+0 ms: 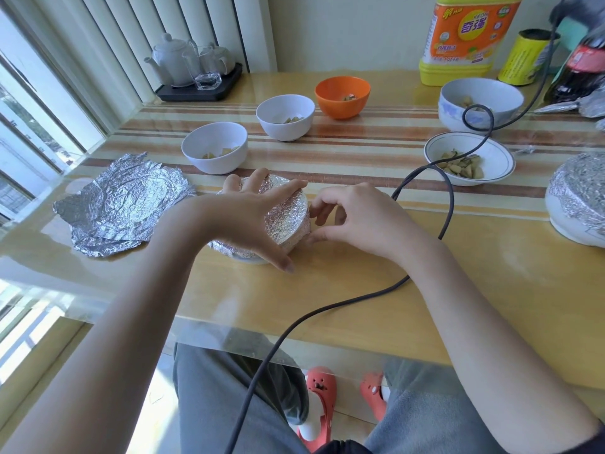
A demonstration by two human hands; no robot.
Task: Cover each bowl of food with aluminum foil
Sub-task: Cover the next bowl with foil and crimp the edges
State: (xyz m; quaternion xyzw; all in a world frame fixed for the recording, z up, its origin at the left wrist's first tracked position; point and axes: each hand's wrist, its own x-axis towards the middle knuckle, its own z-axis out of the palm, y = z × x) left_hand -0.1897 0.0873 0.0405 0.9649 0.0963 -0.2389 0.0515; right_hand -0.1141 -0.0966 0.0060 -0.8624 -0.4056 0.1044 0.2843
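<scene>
Loose foil sheets (pixel 121 204) left, open bowls behind, cable (pixel 327 309) across worktop (pixel 458 290). Left hand (pixel 248 214) spread over foil-covered bowl (pixel 288 221); right hand (pixel 357 217) fingers pinching its foil edge.

- A white teapot (pixel 173 59) sits on a black tray (pixel 203 88).
- A big yellow soap bottle (pixel 465 37) stands at the back.
- A dark cord (pixel 327 309) lies across the table (pixel 425 290).

- I see both forearms bare, no sleeves, the left hand (pixel 252 214) and right hand (pixel 357 217) without rings or gloves.
- Grey trousers (pixel 229 404) show at 6 o'clock.
- Coral clog shoes (pixel 322 401) sit between the knees.
</scene>
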